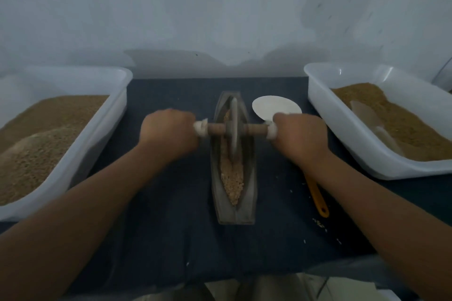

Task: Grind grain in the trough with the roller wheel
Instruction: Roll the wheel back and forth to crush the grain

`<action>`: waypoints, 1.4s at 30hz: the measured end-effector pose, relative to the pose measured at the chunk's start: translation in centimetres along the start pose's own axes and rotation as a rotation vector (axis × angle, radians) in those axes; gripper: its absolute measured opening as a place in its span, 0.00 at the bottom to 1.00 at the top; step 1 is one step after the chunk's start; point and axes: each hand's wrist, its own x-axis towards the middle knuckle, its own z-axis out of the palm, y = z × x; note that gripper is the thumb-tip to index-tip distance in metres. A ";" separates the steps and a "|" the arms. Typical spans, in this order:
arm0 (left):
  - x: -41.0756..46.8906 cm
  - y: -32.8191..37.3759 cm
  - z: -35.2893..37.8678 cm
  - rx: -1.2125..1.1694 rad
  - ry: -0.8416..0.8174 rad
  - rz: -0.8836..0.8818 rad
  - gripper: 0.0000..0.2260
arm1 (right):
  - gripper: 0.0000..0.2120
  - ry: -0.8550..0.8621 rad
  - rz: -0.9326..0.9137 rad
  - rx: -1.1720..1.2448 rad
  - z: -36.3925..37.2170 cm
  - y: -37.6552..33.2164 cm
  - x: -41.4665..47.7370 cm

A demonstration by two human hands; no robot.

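A grey boat-shaped trough [249,193] lies lengthwise in the middle of the dark cloth. Crushed tan grain [232,178] fills its groove. The grey roller wheel [234,127] stands upright in the far half of the groove, on a wooden axle [254,129] that crosses the trough. My left hand [168,129] grips the axle's left end, which is wrapped in white. My right hand [299,133] grips the white-wrapped right end. Both fists hide the axle tips.
A white tub [97,127] of grain stands at the left, another white tub [347,139] with grain and a scoop at the right. A white dish [271,105] lies behind my right hand. A yellow handle [318,198] lies under my right forearm. Loose grains dot the cloth.
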 end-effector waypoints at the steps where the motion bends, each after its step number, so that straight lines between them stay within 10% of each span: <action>1: 1.6 0.3 -0.2 -0.016 -0.020 -0.027 0.14 | 0.16 -0.003 0.019 0.004 0.3 -0.1 1.4; 12: -5.3 -0.9 -0.6 0.033 0.155 0.149 0.24 | 0.12 0.047 -0.088 0.156 -1.2 0.6 -5.8; 21: 2.2 0.2 1.0 -0.127 0.063 -0.069 0.17 | 0.28 0.108 -0.042 0.072 -1.2 -0.7 3.3; 29: -6.5 -0.9 0.0 -0.113 0.264 0.120 0.19 | 0.13 0.074 -0.138 0.122 -2.3 0.3 -4.7; 38: 2.1 0.4 0.4 -0.099 0.031 -0.062 0.14 | 0.28 0.072 -0.034 0.086 -0.9 -0.7 3.3; 42: -1.8 -0.1 0.1 -0.071 0.059 -0.023 0.17 | 0.16 0.086 -0.078 0.067 -1.7 -0.4 -0.1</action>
